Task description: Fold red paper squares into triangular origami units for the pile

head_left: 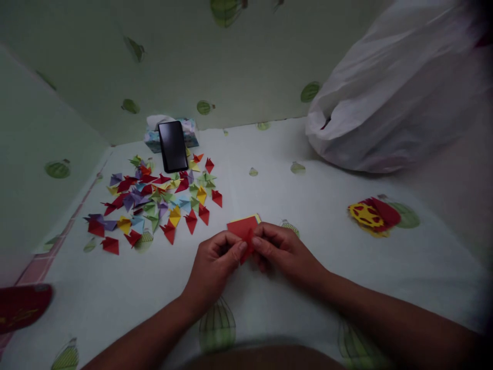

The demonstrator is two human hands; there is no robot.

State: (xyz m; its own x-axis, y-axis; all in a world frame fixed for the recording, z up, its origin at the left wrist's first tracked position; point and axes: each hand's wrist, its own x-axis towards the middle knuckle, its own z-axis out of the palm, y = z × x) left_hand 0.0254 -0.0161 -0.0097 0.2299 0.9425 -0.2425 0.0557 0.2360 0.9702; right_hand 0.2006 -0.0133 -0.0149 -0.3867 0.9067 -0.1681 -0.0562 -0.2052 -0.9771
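Between my two hands is a small piece of folded red paper [246,251], pinched at its edges over the table. My left hand [216,257] grips it from the left with thumb and bent fingers. From the right, my right hand [283,249] pinches its other side, thumb and fingertips close together. Just beyond my fingertips lies a stack of square paper sheets [242,225], red on top with a yellow edge showing. Many folded paper cranes [169,231] in red, yellow, green, blue and purple are spread over the table to the left.
A black phone [173,146] leans against a tissue box [190,132] at the back left. Red and yellow cut-out decorations [372,216] lie to the right. A big white plastic bag [370,118] stands at the back right. A dark red object [23,308] sits at the left edge.
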